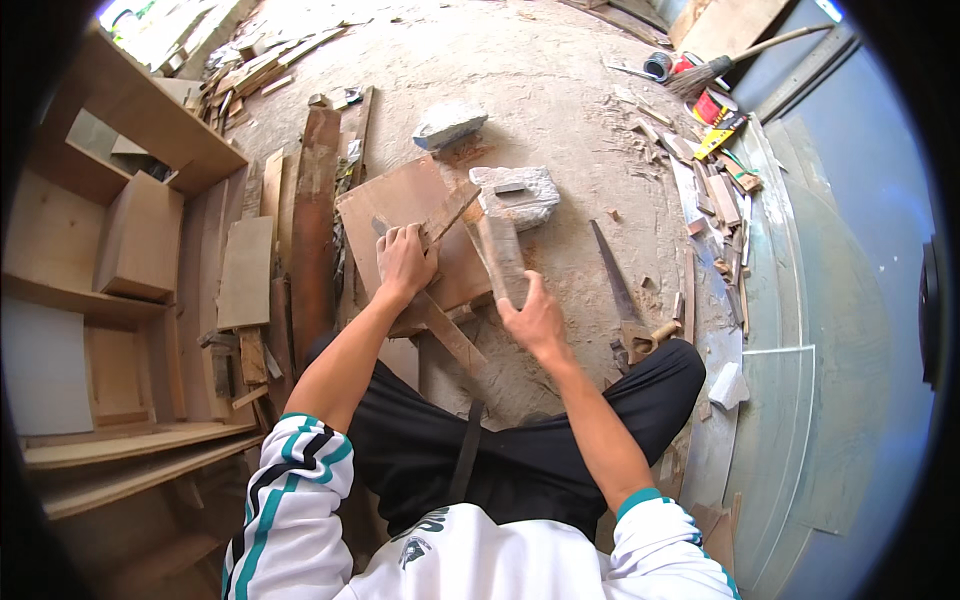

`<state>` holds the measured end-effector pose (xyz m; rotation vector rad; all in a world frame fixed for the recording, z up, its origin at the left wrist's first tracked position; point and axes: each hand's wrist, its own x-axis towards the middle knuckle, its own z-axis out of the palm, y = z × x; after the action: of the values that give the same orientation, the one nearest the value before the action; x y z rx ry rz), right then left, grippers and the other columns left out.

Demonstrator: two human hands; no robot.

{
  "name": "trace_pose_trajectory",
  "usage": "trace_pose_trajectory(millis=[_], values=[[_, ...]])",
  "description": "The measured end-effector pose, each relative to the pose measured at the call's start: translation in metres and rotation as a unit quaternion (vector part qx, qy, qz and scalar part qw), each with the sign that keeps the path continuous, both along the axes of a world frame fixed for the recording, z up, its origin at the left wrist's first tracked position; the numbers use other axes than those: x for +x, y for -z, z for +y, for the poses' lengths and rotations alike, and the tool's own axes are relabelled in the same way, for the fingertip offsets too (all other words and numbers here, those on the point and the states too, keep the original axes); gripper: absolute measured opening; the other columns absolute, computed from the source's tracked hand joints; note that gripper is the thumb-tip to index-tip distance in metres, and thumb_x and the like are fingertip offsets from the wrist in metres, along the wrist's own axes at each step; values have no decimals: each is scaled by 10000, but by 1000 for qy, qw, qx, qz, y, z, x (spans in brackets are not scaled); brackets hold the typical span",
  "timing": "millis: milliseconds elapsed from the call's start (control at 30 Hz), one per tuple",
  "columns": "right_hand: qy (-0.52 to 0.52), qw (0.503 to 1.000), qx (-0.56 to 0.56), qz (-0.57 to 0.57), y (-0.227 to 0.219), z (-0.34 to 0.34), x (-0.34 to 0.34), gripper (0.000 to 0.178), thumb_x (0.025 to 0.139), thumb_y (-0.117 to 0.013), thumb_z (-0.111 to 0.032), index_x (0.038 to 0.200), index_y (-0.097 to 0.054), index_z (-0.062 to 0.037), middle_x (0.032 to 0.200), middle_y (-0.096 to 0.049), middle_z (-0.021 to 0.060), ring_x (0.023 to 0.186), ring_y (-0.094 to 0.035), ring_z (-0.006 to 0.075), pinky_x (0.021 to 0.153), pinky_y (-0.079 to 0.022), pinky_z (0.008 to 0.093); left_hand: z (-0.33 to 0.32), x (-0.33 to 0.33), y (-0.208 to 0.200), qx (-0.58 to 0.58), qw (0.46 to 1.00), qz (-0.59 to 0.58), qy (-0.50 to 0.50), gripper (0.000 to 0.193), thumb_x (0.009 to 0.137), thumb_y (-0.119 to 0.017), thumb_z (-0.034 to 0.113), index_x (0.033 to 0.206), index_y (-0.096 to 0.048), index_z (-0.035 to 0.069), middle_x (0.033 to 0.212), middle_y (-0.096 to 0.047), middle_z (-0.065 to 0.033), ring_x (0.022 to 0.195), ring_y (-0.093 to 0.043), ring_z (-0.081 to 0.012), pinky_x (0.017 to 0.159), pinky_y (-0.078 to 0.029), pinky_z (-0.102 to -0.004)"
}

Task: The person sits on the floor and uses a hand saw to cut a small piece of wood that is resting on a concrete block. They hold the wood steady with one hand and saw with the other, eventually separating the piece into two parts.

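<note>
My left hand (405, 265) presses down on a plywood board (362, 212), its fingers bent around the near end of a thin wooden strip (452, 212). That strip slants up to the board's far right corner. In my right hand (535, 318) is a flat, greyish-brown bar-like piece (499, 250), smeared by motion, so I cannot tell if it is wood or a blade. It is angled beside the board's right edge. Below the board another wooden strip (455, 338) points toward my lap. A white, rough block (530, 208) with a dark slot lies just beyond the bar-like piece.
A handsaw (615, 280) lies right of my hands, near my knee. Another pale block (450, 124) sits farther off. Wooden cabinet frames (140, 235) and long planks (315, 220) stand left. Glass sheets (780, 420), scraps and a broom (705, 75) line the right.
</note>
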<state>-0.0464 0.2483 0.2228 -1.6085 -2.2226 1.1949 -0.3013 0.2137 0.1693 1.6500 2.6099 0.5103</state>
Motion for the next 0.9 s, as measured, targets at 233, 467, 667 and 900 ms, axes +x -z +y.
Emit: trace_pose_trajectory(millis=[233,467,667,900], values=[[-36,996,68,-41,6,-14,-45,631,849,-643,-291,1336,-434,50,1078,-646,306,1009,-661,445,904,-545,499,1,9,-8,29,1000,9,-4,549,874,-662,474,1221,-640,49,1113,-698,-149,1156,-573,-310,1010,-370,-443],[-47,992,117,1,30,-8,-64,671,832,-737,-270,1358,-454,34,1079,-634,332,1006,-636,491,890,-531,512,-3,11,-14,60,998,7,-11,578,864,-666,517,1215,-658,58,1091,-710,-148,1120,-590,-289,982,-367,-441],[-3,973,197,119,60,16,-80,619,840,-775,-273,1305,-536,58,1069,-657,288,1021,-650,442,890,-527,467,1,12,-7,58,998,24,14,587,859,-667,525,1206,-667,51,1037,-723,-143,1108,-598,-289,987,-353,-437],[99,981,46,161,80,56,-113,446,831,-767,-341,1090,-715,18,956,-729,220,908,-710,351,812,-547,417,-1,12,-8,31,999,26,18,588,875,-641,521,1218,-661,43,1042,-726,-148,1094,-605,-301,977,-363,-437]])
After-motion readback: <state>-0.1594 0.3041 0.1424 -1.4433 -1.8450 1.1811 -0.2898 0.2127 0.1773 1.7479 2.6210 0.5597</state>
